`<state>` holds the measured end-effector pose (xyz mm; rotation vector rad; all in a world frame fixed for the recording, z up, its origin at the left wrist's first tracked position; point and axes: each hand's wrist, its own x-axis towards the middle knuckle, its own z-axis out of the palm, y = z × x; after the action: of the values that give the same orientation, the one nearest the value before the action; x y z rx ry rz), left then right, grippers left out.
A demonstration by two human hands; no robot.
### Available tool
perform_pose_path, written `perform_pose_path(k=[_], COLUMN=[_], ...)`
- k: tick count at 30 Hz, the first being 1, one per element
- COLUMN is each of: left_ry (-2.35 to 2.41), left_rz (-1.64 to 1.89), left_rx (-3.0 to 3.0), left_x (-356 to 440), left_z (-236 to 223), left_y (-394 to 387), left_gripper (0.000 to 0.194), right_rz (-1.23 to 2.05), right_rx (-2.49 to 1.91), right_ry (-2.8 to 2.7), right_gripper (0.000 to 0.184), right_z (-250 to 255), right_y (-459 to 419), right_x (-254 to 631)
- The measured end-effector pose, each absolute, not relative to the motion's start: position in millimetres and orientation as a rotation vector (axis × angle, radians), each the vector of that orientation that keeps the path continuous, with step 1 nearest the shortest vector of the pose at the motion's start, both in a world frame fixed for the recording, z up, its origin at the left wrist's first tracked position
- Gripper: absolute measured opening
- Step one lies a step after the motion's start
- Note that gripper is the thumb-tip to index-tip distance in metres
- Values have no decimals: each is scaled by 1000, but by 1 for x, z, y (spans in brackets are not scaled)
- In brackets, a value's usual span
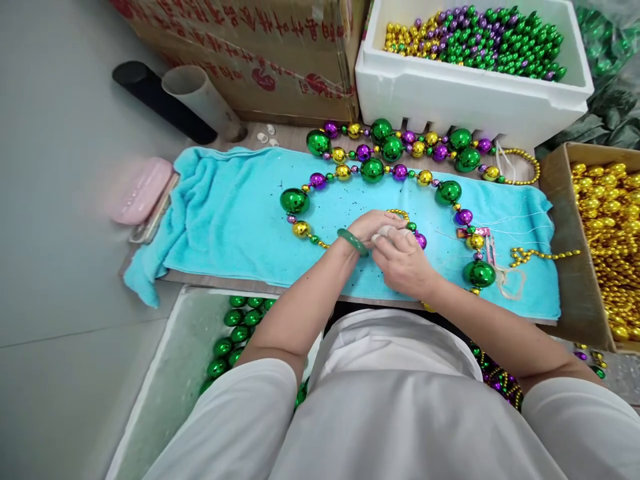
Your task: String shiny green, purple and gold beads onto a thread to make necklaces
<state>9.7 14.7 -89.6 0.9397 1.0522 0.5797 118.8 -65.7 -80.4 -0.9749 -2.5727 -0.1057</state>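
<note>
Both hands meet over the middle of a turquoise towel (pixel 235 220). My left hand (pixel 376 225), with a green bangle (pixel 352 241) on the wrist, is closed in a pinch against my right hand (pixel 403 261). The right hand's fingers are curled and pinch beside a purple bead (pixel 421 241) and a short strand of small gold beads (pixel 399 213). These belong to a long bead string (pixel 373 171) of big green, gold and purple balls that loops around the hands on the towel. What exactly sits between the fingertips is hidden.
A second bead string (pixel 400 143) lies behind, before a white foam box (pixel 470 97) of mixed beads. A carton of gold beads (pixel 613 233) stands right, a tray of green balls (pixel 235 333) below left. Small snips (pixel 491 248), loose thread, a pink case (pixel 143 190) and cardboard tubes (pixel 200 100) lie around.
</note>
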Motion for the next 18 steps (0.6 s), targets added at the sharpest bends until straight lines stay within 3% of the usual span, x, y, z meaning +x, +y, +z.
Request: perform_pose_path(k=[5, 11, 15, 18], left_ry=[964, 1055, 1084, 1038], left_rz=[432, 490, 602, 676], left_rx=[909, 1381, 1557, 1532], left_x=[3, -1, -8, -14], left_z=[-78, -85, -98, -103], left_y=[9, 6, 5, 3], left_gripper=[13, 14, 16, 17], right_rz=[-278, -298, -41, 344], right_rx=[-938, -802, -734, -1048], right_ry=[-2699, -2820, -2818, -2418], right_gripper=[31, 29, 24, 23], right_z=[-102, -103, -87, -72], right_y=[-74, -79, -75, -49], right_x=[122, 119, 129, 150])
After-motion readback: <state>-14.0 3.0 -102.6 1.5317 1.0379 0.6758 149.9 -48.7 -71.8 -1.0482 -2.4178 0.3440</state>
